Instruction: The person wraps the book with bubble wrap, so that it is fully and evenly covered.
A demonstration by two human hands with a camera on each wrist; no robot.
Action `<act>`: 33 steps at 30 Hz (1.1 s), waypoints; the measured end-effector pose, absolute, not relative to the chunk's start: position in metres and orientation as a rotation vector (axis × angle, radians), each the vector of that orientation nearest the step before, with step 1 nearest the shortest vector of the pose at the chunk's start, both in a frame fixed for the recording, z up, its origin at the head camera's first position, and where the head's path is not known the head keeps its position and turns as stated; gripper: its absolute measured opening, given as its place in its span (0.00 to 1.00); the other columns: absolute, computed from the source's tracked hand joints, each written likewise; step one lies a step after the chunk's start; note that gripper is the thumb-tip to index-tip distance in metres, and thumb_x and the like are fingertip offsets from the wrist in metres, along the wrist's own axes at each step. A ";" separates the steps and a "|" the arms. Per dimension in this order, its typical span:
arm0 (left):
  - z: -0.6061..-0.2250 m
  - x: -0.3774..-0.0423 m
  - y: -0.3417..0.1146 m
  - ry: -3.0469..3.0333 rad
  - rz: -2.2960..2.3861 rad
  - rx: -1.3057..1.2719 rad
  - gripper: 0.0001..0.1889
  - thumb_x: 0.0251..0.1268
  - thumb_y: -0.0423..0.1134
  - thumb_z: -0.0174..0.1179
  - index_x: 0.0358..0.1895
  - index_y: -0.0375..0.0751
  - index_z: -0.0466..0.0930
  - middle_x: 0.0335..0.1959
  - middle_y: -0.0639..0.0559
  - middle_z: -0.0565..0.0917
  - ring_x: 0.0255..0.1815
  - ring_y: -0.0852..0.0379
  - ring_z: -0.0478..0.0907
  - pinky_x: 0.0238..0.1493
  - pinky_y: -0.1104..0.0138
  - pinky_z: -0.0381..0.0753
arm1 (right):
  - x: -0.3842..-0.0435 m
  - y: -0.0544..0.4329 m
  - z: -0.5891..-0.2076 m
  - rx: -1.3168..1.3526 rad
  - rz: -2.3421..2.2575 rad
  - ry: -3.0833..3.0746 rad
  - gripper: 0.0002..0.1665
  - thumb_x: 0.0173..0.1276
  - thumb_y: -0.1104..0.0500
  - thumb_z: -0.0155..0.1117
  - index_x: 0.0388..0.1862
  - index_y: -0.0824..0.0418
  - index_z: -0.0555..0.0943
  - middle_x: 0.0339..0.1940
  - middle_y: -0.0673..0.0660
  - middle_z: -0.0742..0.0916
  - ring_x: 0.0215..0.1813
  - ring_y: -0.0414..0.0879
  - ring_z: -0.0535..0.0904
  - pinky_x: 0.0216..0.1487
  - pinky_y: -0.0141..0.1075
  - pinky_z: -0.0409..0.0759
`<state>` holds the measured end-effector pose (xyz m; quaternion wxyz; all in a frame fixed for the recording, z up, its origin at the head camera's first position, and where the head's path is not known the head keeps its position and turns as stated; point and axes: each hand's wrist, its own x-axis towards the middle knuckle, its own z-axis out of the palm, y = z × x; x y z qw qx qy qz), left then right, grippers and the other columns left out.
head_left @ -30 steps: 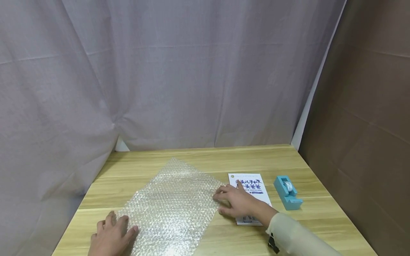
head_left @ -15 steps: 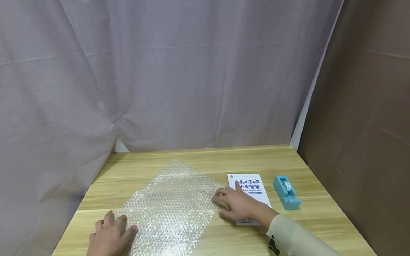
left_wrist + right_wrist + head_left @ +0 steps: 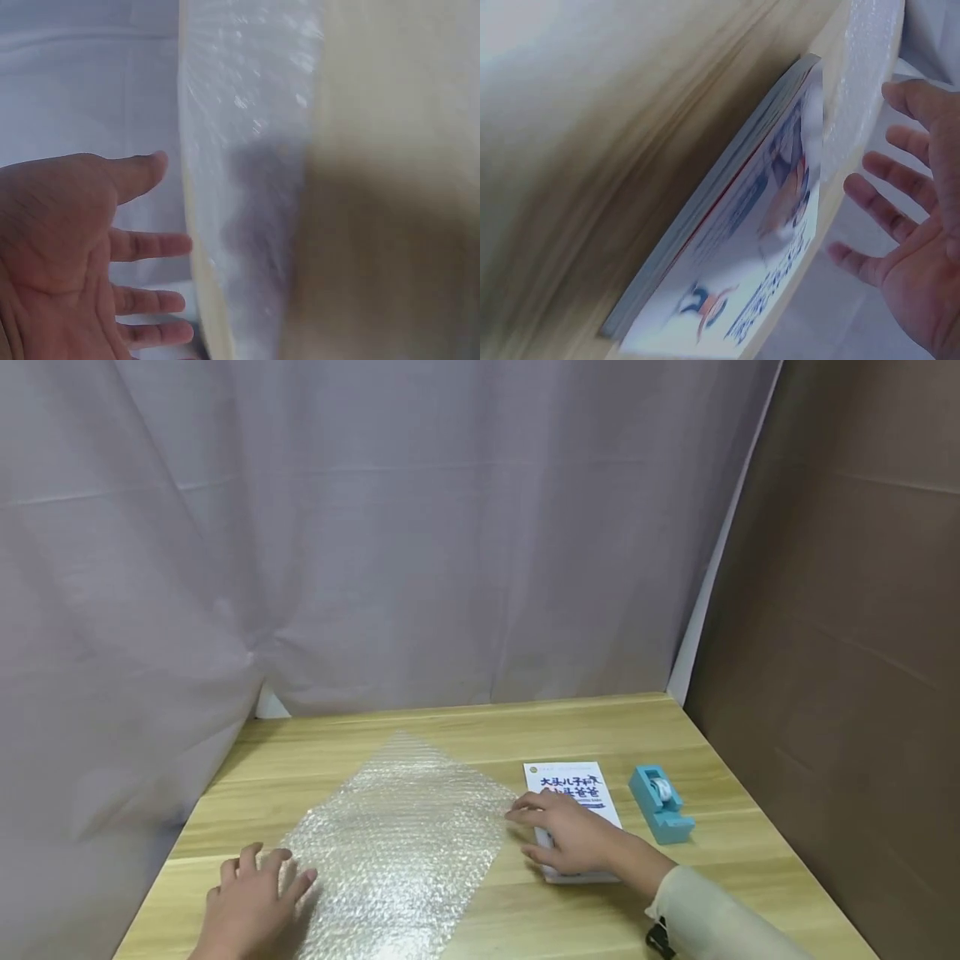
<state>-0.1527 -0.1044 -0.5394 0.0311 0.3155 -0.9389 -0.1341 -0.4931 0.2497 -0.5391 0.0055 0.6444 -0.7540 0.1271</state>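
A sheet of clear bubble wrap (image 3: 405, 852) lies flat on the wooden table, one corner toward the back. Beside its left edge, my left hand (image 3: 247, 902) hovers with fingers spread; the left wrist view shows its palm (image 3: 56, 240) bare. My right hand (image 3: 568, 837) is over the left side of a white book (image 3: 566, 774) with blue Chinese lettering, covering part of its cover. Seen from the right wrist, that hand's fingers are apart and hold nothing, and the book (image 3: 727, 255) lies flat below, its thick page edge showing.
A teal tape dispenser (image 3: 662, 806) with a roll of tape stands right of the book. Grey cloth (image 3: 375, 568) hangs behind the table (image 3: 465, 718), and a brown panel (image 3: 847, 652) rises along the right side.
My right hand has left the bubble wrap's right corner and shifted right over the book. My left hand has lifted off the wrap's left edge. The head view has turned slightly.
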 end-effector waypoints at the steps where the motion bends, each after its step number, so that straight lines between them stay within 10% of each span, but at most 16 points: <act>1: -0.536 -0.156 -0.102 -2.885 -0.409 0.954 0.40 0.83 0.70 0.54 0.73 0.34 0.77 0.76 0.14 0.66 0.73 0.10 0.65 0.58 0.20 0.77 | -0.493 0.254 -0.538 2.006 0.405 -2.361 0.30 0.78 0.49 0.72 0.75 0.56 0.83 0.70 0.54 0.86 0.67 0.51 0.84 0.73 0.58 0.83; 8: -0.516 -0.186 -0.080 -2.787 -0.365 0.779 0.38 0.82 0.62 0.61 0.74 0.30 0.75 0.69 0.19 0.75 0.63 0.21 0.77 0.48 0.33 0.87 | -0.496 0.286 -0.531 1.877 0.492 -2.427 0.29 0.80 0.50 0.71 0.73 0.61 0.84 0.59 0.54 0.86 0.56 0.45 0.83 0.59 0.45 0.90; 20: -0.509 -0.222 -0.051 -2.789 -0.510 0.659 0.39 0.83 0.63 0.60 0.75 0.29 0.76 0.67 0.23 0.79 0.67 0.25 0.78 0.63 0.31 0.84 | -0.499 0.338 -0.538 1.572 0.554 -2.698 0.29 0.79 0.49 0.72 0.67 0.68 0.85 0.40 0.50 0.82 0.36 0.34 0.71 0.36 0.30 0.77; 33: -0.509 -0.235 -0.051 -2.777 -0.599 0.637 0.35 0.83 0.58 0.63 0.71 0.28 0.79 0.64 0.27 0.83 0.61 0.27 0.84 0.62 0.34 0.86 | -0.510 0.350 -0.545 1.354 0.649 -2.854 0.11 0.78 0.49 0.73 0.41 0.55 0.87 0.24 0.44 0.77 0.26 0.36 0.69 0.24 0.31 0.68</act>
